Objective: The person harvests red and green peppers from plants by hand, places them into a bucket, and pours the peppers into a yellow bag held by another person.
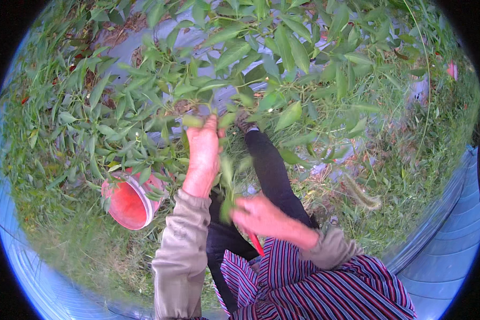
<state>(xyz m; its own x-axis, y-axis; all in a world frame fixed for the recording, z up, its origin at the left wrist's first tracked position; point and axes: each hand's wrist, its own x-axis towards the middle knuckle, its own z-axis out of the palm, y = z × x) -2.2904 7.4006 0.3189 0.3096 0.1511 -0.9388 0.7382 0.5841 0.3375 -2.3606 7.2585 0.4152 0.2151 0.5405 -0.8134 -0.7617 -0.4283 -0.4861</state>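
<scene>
My left hand (205,140) is raised among the leafy stems of a pepper plant (234,56), its fingers closed around a green stem just in front of me. Lower down and to the right, my right hand (258,216) is blurred. A red pepper (256,243) shows below its palm, and green leaves (227,204) touch its fingertips; whether the fingers grip either one cannot be told. A pink plastic bucket (158,192) lies tipped in the foliage to the left of my left forearm, its mouth facing down-left.
Grey plastic mulch film (180,38) covers the ground under the plants. Grass and weeds (432,172) spread to the right, with a seed head (362,194) sticking up. Blue sheeting (444,240) curves along the lower edges. My dark-trousered leg (270,168) reaches forward.
</scene>
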